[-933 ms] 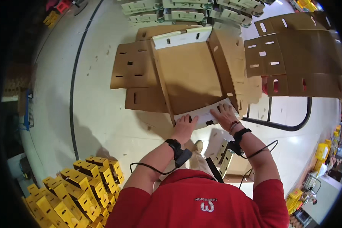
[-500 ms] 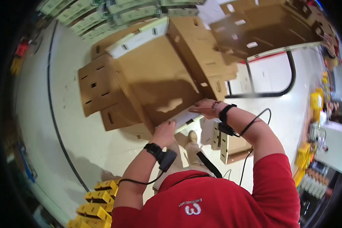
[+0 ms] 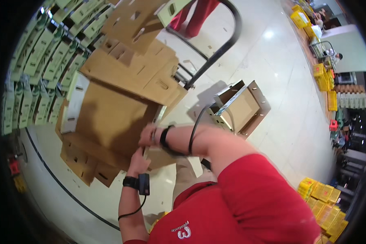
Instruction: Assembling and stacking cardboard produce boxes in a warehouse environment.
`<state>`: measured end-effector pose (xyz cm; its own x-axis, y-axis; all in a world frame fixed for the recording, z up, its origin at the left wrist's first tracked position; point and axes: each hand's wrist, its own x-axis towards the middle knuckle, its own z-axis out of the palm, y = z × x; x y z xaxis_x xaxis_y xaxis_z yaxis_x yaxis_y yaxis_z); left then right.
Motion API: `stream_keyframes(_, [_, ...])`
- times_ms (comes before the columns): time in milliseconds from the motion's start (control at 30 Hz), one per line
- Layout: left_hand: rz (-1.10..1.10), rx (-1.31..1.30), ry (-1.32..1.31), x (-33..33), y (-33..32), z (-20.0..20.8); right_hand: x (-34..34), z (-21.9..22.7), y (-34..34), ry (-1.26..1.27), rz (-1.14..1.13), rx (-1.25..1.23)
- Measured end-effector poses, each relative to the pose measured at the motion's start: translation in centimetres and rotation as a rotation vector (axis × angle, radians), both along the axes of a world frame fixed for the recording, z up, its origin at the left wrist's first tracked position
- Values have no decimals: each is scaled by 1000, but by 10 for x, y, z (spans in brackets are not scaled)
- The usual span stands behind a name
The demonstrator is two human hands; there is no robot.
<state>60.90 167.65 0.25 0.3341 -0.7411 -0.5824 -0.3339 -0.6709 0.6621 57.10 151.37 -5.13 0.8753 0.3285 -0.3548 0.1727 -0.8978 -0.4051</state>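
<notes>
A brown cardboard box lies open in front of me, partly folded, with a white end wall on its far left. My left hand is closed on the near wall at the box's lower right corner. Just above it, my right hand, slightly blurred, is curled over the same wall. The fingertips of both hands are partly hidden. Slotted brown flaps spread out from the box's near left side, and more flaps fan out along its far side.
Stacked pale green cartons fill the upper left. A black-framed trolley stands beyond the box, near a person's red trouser legs. A smaller formed carton sits on the floor to the right. Yellow crates are stacked at the lower right.
My view has swung to the right, so the box sits farther left. My right hand has moved along the near wall closer to my left hand. The co-worker's hand has left view.
</notes>
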Motion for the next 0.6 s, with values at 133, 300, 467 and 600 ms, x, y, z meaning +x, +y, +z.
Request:
stream_keyframes(133, [-112,-118,141,-48,-17,27,-77,45,6,-108,-128,4])
stream_keyframes(300, [-305,-272,74,-110,-62,88,-254,113,-97,-96,-198,-31])
stream_keyframes(467, [-881,-479,-206,-200,-160,86,-421,166,-181,255,-155,-155])
stream_keyframes(600, [-1080,-518,-176,-284,-223,31,-522,154,-237,231,-241,-319])
